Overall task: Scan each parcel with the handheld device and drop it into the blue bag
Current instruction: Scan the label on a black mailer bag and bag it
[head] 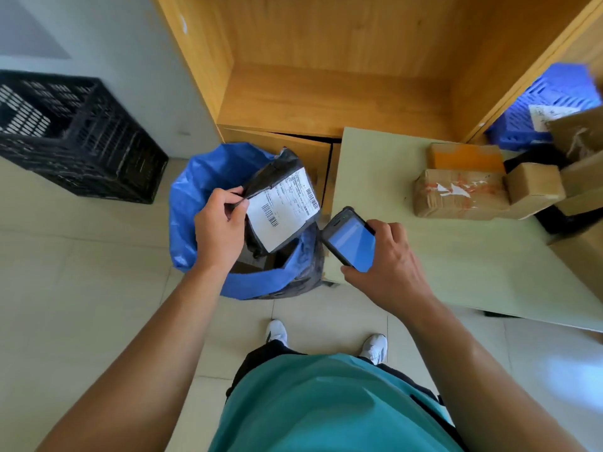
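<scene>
My left hand (219,227) pinches the edge of a black plastic mailer parcel (280,187) with a white barcode label facing up. The parcel hangs over the open mouth of the blue bag (195,190) standing on the floor. My right hand (388,265) grips the handheld scanner (350,241), its blue screen lit, just right of the parcel and tilted toward the label. Dark parcels lie inside the bag under the held one.
A pale green table (424,249) on the right carries several cardboard boxes (460,194) and a blue crate (548,106). A black crate (65,132) stands on the floor at left. Wooden shelving (326,76) rises behind the bag. My feet are on the tiled floor below.
</scene>
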`<action>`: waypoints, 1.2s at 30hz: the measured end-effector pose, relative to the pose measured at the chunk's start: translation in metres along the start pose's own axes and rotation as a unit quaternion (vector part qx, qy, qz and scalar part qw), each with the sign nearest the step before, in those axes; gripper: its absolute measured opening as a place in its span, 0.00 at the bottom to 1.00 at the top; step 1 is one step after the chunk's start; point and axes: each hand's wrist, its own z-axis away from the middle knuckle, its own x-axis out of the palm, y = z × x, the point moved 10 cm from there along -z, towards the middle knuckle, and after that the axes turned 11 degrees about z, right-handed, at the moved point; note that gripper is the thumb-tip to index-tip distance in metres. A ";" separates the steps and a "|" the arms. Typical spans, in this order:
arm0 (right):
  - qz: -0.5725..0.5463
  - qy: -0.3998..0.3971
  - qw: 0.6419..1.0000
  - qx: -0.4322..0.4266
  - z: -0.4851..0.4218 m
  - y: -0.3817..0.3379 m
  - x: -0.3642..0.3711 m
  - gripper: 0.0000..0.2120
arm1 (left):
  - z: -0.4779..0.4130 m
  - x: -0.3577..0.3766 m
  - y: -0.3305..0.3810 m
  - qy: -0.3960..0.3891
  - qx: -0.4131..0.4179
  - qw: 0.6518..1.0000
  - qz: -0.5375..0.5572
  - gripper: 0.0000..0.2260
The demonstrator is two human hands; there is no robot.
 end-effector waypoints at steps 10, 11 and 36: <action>0.003 -0.022 0.999 -0.046 -0.015 -0.135 0.055 0.41 | 0.001 -0.157 -0.100 0.127 -0.054 0.990 -0.026 0.03; 0.003 -0.029 0.998 -0.050 -0.016 -0.146 0.065 0.42 | 0.005 -0.170 -0.110 0.137 -0.062 0.988 -0.026 0.03; -0.055 0.029 0.995 0.077 -0.018 -0.089 0.040 0.40 | -0.029 -0.040 -0.133 -0.086 -0.176 0.980 0.018 0.17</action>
